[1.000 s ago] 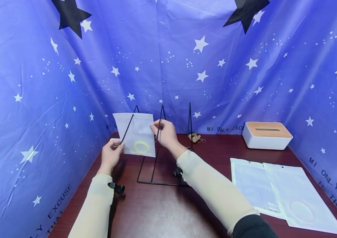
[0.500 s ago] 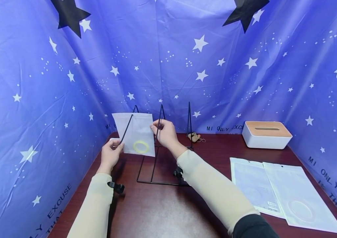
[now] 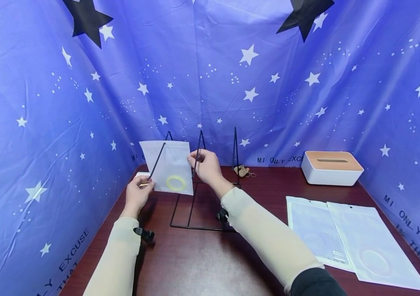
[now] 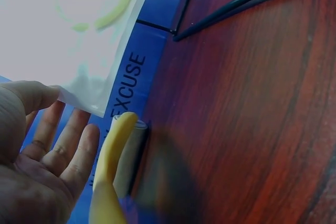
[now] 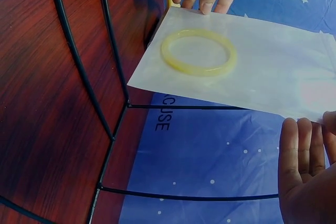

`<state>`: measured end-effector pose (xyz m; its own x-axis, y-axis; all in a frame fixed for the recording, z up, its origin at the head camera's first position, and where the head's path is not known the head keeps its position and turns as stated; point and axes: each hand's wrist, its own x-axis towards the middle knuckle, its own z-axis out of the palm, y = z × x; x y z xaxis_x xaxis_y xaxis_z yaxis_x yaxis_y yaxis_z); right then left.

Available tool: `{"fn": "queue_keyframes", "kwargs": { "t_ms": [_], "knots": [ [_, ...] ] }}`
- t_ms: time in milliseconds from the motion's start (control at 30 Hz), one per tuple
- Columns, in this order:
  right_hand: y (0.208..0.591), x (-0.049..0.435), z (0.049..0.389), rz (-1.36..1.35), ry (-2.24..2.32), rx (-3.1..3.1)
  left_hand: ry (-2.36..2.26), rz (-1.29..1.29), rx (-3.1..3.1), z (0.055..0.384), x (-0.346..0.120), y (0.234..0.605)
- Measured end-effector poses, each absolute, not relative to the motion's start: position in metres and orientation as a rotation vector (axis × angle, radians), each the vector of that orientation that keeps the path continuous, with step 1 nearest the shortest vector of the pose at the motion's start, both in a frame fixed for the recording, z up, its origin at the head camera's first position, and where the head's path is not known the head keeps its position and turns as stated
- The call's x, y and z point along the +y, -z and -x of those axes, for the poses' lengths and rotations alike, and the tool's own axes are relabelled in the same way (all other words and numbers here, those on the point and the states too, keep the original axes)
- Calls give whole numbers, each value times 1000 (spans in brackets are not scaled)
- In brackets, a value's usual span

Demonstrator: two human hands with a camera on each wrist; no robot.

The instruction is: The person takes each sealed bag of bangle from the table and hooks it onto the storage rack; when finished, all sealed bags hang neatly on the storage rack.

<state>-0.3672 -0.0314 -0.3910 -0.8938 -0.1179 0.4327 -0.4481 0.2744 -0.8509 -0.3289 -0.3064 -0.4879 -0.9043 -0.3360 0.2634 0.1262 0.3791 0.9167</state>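
A white pouch (image 3: pixel 174 162) hangs by a hole near its top on a prong of the black wire rack (image 3: pixel 195 227). Through its front shows a pale yellow bangle (image 5: pixel 197 70), lying at the pouch's lower end. My left hand (image 3: pixel 137 197) pinches the lower left edge of the pouch, thumb in front and fingers behind, as the left wrist view shows. On the opposite side, my right hand (image 3: pixel 207 166) pinches the right edge near the middle prong. A curved yellow thing (image 4: pixel 110 166) stands close beyond the left hand, partly hidden in the head view.
Two larger white pouches, one clear-fronted (image 3: pixel 313 230) and one with a faint ring (image 3: pixel 374 240), overlap on the table's right side. Behind them stands a white tissue box (image 3: pixel 330 176) with a wooden lid. A small brown trinket (image 3: pixel 242 170) lies behind the rack; starry blue curtains surround the table.
The left fingers have shifted slightly at the pouch's edge, showing a bit of the yellow thing behind them. The pouch and right hand look almost the same.
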Motion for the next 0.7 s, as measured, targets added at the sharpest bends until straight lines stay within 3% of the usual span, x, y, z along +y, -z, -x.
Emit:
{"fn": "queue_keyframes", "kwargs": {
  "t_ms": [700],
  "knots": [
    [394, -29, 368, -468, -1703, -2284, 1621, -172, -2239, 328, -309, 496]
  ]
}}
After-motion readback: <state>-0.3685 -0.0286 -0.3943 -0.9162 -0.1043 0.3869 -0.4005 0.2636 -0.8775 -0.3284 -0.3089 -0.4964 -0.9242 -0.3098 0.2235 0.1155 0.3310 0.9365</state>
